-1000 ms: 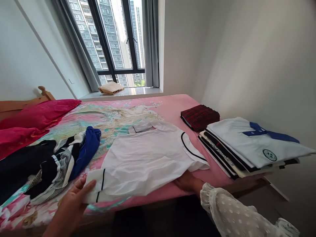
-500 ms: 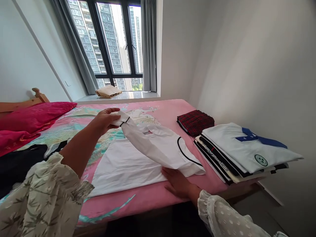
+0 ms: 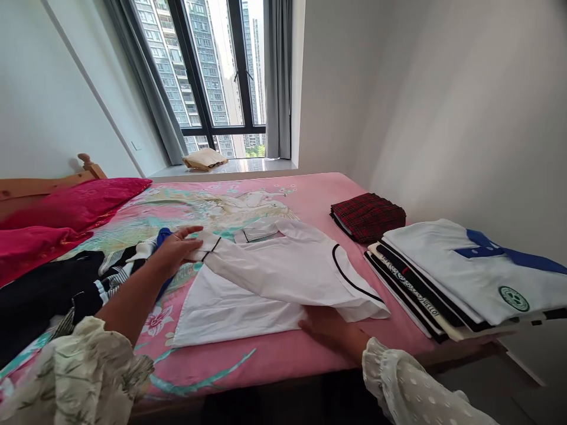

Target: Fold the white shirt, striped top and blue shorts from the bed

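Observation:
A white shirt (image 3: 248, 321) with black trim lies spread on the bed, its hem to the left and its collar on the far side. My left hand (image 3: 179, 251) pinches the cuff of one sleeve, and this sleeve stretches across the shirt's body just above it. Low at the near edge of the shirt rests my right hand (image 3: 330, 330), flat, thumb apart. Its fingertips are covered by the sleeve's fabric, so whether they press on cloth there is hidden.
Right of the shirt stands a stack of folded clothes (image 3: 443, 265), with folded red plaid cloth (image 3: 370, 215) behind it. Loose dark clothes (image 3: 48, 286) lie at left, near magenta pillows (image 3: 88, 206). The pink bedsheet (image 3: 230, 369) ends at the near bed edge.
My left hand has lowered the cuff and drawn it toward the hem, so the sleeve lies flatter over the shirt. Sleeve fabric now covers my right fingertips. The view has turned slightly left.

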Action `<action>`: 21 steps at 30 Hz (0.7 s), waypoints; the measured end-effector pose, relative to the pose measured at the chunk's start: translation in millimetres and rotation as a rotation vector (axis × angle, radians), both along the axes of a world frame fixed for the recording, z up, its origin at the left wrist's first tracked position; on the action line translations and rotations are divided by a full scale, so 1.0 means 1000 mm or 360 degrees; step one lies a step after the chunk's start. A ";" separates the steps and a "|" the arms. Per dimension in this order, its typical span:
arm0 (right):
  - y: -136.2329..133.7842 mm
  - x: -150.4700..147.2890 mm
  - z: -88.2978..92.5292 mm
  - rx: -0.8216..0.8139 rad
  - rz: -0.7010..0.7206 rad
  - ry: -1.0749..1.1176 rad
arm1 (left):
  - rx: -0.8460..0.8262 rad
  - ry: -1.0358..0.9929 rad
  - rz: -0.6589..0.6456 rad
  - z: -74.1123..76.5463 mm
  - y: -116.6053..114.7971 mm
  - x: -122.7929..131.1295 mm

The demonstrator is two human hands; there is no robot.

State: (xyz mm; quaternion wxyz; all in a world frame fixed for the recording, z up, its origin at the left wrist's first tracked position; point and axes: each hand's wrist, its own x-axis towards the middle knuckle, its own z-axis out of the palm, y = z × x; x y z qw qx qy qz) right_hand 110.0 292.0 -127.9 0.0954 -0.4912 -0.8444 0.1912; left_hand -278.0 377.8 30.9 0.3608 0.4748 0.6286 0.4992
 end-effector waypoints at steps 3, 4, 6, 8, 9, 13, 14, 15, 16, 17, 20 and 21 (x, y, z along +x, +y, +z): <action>0.000 0.002 -0.010 -0.0099 0.0011 0.0016 | -0.0056 0.0232 0.0128 -0.050 -0.024 -0.015; 0.000 0.003 -0.014 -0.0116 0.0017 0.0021 | -0.0054 0.0334 0.0165 -0.066 -0.035 -0.019; 0.001 0.004 -0.022 -0.0147 0.0031 0.0021 | 0.0008 0.0541 0.0193 -0.094 -0.057 -0.023; 0.002 0.005 -0.029 -0.0172 0.0039 0.0016 | 0.0113 0.0698 0.0145 -0.112 -0.078 -0.023; 0.003 0.006 -0.032 -0.0179 0.0040 0.0014 | 0.0167 0.0775 0.0062 -0.119 -0.088 -0.021; 0.001 0.005 -0.031 -0.0188 0.0019 0.0015 | 0.0390 0.1463 -0.0583 -0.136 -0.110 -0.008; 0.000 0.004 -0.027 -0.0194 0.0009 0.0019 | 0.0432 0.1676 -0.0691 -0.140 -0.110 -0.004; -0.002 0.003 -0.021 -0.0215 0.0001 0.0021 | 0.0455 0.1854 -0.0734 -0.144 -0.109 -0.001; -0.003 0.002 -0.014 -0.0248 -0.0007 0.0019 | 0.0455 0.1975 -0.0718 -0.148 -0.106 0.001; -0.005 0.000 -0.006 -0.0288 -0.0017 0.0016 | 0.0446 0.2065 -0.0685 -0.153 -0.101 0.003; -0.006 -0.001 0.012 -0.0311 -0.0023 -0.0005 | 0.0467 0.2265 -0.0615 -0.164 -0.086 0.003; -0.006 0.000 0.015 -0.0245 -0.0026 0.0004 | 0.0509 0.2317 -0.0580 -0.166 -0.082 0.002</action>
